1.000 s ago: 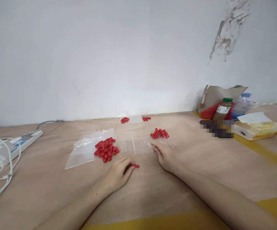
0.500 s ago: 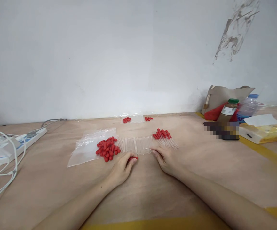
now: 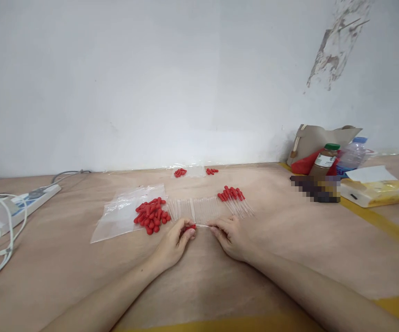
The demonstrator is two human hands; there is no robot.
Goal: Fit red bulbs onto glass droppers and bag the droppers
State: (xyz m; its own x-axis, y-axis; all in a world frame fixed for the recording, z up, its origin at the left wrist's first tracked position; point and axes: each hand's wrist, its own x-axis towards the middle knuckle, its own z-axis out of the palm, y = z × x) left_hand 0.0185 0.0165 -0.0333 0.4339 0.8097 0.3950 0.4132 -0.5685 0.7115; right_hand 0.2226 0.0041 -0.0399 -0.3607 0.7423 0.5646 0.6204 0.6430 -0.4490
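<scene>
The thin clear tube (image 3: 203,226) the right grip (image 3: 233,236) pinches has reached the red bulb (image 3: 192,227) the left grip (image 3: 172,242) clasps.

From my remote station I record a makeshift hand-assembly workspace, workshop-like; home or business premises cannot be determined. Evidence: batches of red bulbs (image 3: 151,214) and clear tubes (image 3: 201,210) on a brown-surfaced table (image 3: 185,286) marked with yellow bands (image 3: 382,227), a corded power strip (image 3: 33,206), bottles (image 3: 325,160), and a damaged wall (image 3: 334,60).
</scene>
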